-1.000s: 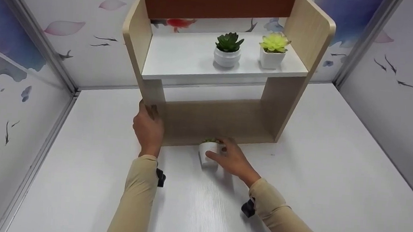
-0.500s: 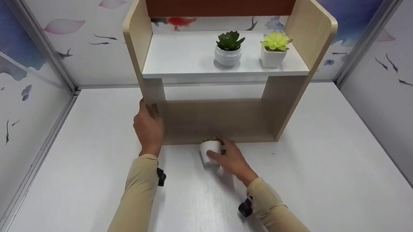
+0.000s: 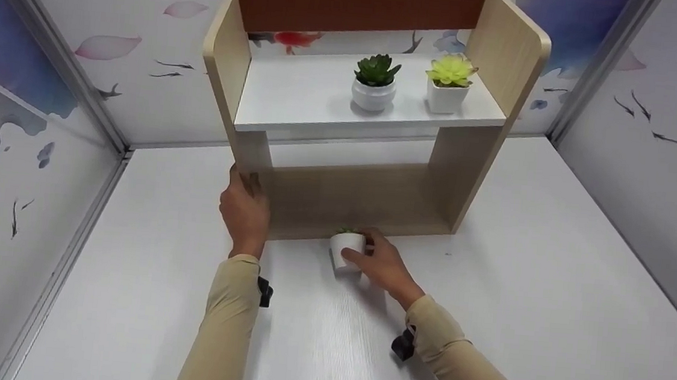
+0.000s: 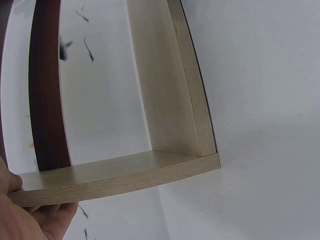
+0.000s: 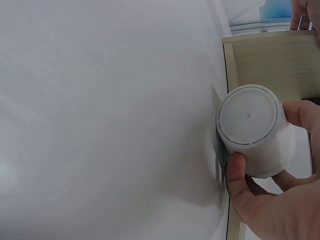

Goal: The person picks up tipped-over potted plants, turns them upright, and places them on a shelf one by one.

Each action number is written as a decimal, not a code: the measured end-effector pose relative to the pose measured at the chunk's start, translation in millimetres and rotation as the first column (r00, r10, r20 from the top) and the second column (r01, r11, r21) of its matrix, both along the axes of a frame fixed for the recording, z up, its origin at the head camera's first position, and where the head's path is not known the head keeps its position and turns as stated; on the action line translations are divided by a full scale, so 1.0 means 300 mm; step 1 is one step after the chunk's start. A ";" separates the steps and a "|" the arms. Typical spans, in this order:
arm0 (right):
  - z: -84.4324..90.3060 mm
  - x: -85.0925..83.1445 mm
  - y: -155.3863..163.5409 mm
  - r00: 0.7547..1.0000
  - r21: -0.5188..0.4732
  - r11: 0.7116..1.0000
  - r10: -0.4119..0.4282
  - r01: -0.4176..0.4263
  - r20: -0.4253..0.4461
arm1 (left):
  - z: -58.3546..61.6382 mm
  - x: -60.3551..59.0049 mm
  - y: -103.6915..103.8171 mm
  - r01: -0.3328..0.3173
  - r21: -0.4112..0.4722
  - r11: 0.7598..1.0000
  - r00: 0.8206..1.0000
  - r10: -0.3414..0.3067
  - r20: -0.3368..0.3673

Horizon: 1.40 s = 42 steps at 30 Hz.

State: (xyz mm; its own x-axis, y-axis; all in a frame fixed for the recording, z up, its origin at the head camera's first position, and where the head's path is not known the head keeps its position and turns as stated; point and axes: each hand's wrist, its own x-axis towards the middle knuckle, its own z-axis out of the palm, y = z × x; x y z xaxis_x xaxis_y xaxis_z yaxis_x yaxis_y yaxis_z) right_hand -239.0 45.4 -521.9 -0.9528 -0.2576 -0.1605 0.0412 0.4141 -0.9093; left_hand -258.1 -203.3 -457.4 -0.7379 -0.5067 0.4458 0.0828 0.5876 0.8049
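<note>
Two hands at a wooden shelf unit

Centre frame: left hand [image 3: 244, 213] grips the shelf's [image 3: 350, 197] left panel; right hand [image 3: 382, 264] fingers curl round a small white pot [image 3: 346, 250].

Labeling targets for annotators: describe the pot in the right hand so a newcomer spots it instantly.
Find the wooden shelf on the white table. At its bottom front edge the right hand grips a small white pot. The two other pots stand on the upper board, untouched.

My left hand [image 3: 244, 213] grips the shelf unit's [image 3: 350, 197] left upright. My right hand [image 3: 382, 265] holds a small pot [image 3: 346, 250] at the front edge of its bottom board. Two potted plants [image 3: 410, 84] sit on the upper shelf, right side.
</note>
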 end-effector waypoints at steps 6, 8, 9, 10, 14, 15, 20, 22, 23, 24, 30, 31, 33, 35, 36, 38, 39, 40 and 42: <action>0.000 0.008 0.012 1.000 -0.010 1.000 -0.011 0.011 -0.019 | 0.002 0.003 0.000 0.009 0.022 1.000 1.000 -0.010 0.005; 0.004 0.012 0.016 1.000 -0.003 1.000 -0.014 0.014 -0.026 | 0.001 0.003 -0.001 0.010 0.024 1.000 1.000 -0.010 0.004; 0.004 0.014 0.019 0.999 -0.003 1.000 -0.015 0.015 -0.033 | 0.001 0.003 0.000 0.011 0.024 1.000 1.000 -0.011 0.005; 0.004 0.017 0.021 0.999 -0.001 1.000 -0.015 0.015 -0.040 | 0.001 0.002 0.000 0.011 0.025 1.000 1.000 -0.011 0.004; 0.007 0.031 0.028 0.996 -0.006 1.000 -0.002 0.001 -0.090 | 0.000 0.001 -0.001 0.010 0.024 1.000 1.000 -0.011 0.003; 0.008 0.035 0.029 0.994 -0.007 1.000 0.004 -0.005 -0.105 | 0.001 0.001 0.000 0.009 0.023 1.000 1.000 -0.009 0.004; 0.009 0.058 0.028 0.983 0.003 0.999 0.048 -0.048 -0.176 | 0.002 0.002 -0.001 0.010 0.021 1.000 1.000 -0.010 0.009; 0.008 0.065 0.026 0.978 0.003 0.998 0.064 -0.065 -0.197 | 0.001 0.002 -0.001 0.012 0.020 1.000 1.000 -0.013 0.008; 0.006 0.068 0.025 0.976 0.004 0.997 0.070 -0.071 -0.208 | 0.001 0.001 -0.001 0.014 0.019 1.000 1.000 -0.014 0.007; 0.005 0.071 0.024 0.973 0.003 0.997 0.077 -0.078 -0.218 | 0.000 0.000 -0.001 0.011 0.016 1.000 1.000 -0.011 0.006; -0.006 0.083 0.022 0.956 0.015 0.995 0.104 -0.104 -0.276 | 0.003 0.000 -0.001 0.008 0.002 1.000 1.000 -0.008 0.002; -0.008 0.084 0.022 0.951 0.016 0.994 0.107 -0.107 -0.289 | 0.004 0.001 -0.001 0.008 0.000 1.000 1.000 -0.008 0.003; -0.012 0.089 0.022 0.940 0.026 0.993 0.116 -0.114 -0.322 | 0.003 0.000 -0.002 0.009 -0.002 1.000 1.000 -0.009 0.003; -0.016 0.093 0.022 0.923 0.043 0.992 0.129 -0.121 -0.362 | 0.003 0.002 -0.001 0.008 -0.001 1.000 1.000 -0.008 0.004; -0.018 0.096 0.021 0.914 0.055 0.991 0.135 -0.123 -0.382 | 0.002 0.003 -0.001 0.007 0.000 1.000 1.000 -0.007 0.005; -0.021 0.100 0.021 0.897 0.074 0.989 0.146 -0.127 -0.418 | 0.002 0.005 -0.001 0.007 0.004 1.000 1.000 -0.007 0.004; -0.022 0.103 0.021 0.887 0.083 0.988 0.152 -0.128 -0.437 | 0.003 0.005 -0.001 0.009 0.005 1.000 1.000 -0.009 0.003; -0.023 0.105 0.021 0.879 0.091 0.988 0.155 -0.128 -0.451 | 0.003 0.006 -0.001 0.010 0.005 1.000 1.000 -0.010 0.003; -0.021 0.109 0.021 0.871 0.097 0.987 0.156 -0.125 -0.466 | 0.003 0.005 -0.002 0.011 0.003 1.000 1.000 -0.011 0.001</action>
